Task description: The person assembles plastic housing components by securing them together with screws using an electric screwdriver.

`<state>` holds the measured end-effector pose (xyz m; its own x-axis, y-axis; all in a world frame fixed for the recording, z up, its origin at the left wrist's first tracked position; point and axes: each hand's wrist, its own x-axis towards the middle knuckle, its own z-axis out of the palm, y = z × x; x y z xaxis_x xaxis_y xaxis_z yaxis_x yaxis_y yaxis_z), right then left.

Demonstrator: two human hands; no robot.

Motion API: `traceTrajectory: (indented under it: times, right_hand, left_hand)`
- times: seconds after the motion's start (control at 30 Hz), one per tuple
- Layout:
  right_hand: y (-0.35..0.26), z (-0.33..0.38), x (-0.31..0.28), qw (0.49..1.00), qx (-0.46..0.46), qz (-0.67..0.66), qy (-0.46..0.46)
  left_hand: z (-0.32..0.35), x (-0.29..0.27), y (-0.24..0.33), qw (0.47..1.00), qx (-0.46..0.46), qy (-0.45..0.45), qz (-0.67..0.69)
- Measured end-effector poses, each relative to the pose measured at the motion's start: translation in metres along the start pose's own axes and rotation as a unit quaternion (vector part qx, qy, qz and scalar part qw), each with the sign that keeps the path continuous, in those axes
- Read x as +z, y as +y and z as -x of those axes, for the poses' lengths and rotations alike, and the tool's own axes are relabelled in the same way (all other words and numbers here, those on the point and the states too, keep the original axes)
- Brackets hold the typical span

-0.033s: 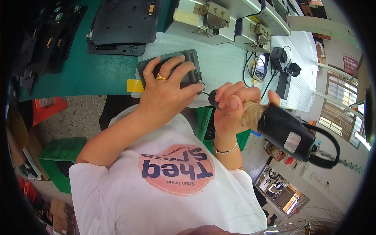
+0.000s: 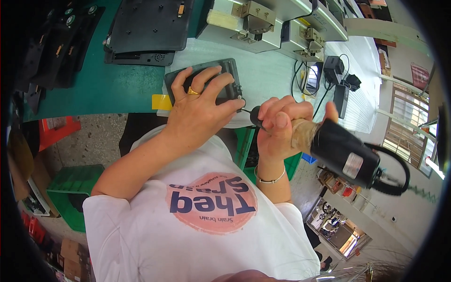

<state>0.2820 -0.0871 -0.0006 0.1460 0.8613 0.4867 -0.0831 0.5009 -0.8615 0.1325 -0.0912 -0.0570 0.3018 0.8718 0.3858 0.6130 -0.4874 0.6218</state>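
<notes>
A dark, rectangular plastic casing (image 2: 229,68) lies tilted on the white sheet at the bench's near edge. My left hand (image 2: 195,113) grips it from above, fingers bent and spread across its top, with the thumb at its right corner. My right hand (image 2: 279,129) is wrapped round a black electric screwdriver (image 2: 345,150) with tan tape on its body. The driver lies nearly sideways, and its thin bit (image 2: 245,111) points at the casing's corner beside my left thumb. Whether the bit touches a screw there is too small to tell.
Stacked black panels (image 2: 150,26) lie on the green mat (image 2: 98,89), with more dark panels (image 2: 58,51) farther left. Grey metal machines (image 2: 239,30) stand behind the casing. Black adapters and cables (image 2: 333,70) lie at right. A green crate (image 2: 73,207) sits below the bench.
The screwdriver's rear end has shifted very slightly to the right, its bit still at the casing's corner. My left hand and the casing look almost unmoved.
</notes>
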Motion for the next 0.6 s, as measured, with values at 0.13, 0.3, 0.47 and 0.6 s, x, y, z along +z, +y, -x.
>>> traceTrajectory:
  times: [0.13, 0.3, 0.47, 0.6]
  right_hand:
    - [0.000, -0.003, -0.001, 0.999, 0.029, 0.004, -0.012]
    - [0.007, 0.008, -0.006, 0.993, -0.073, 0.042, -0.078]
    - [0.007, -0.001, -0.001, 0.997, -0.054, 0.053, -0.003]
    - [0.007, -0.006, -0.011, 0.998, -0.062, 0.005, 0.003]
  left_hand:
    - [0.000, 0.001, -0.002, 1.000, -0.001, -0.002, 0.002]
    - [0.000, 0.001, -0.002, 1.000, 0.014, -0.005, -0.010]
    - [-0.001, -0.014, 0.004, 0.998, 0.013, -0.058, -0.031]
    - [0.000, -0.018, 0.003, 0.992, -0.041, -0.099, -0.069]
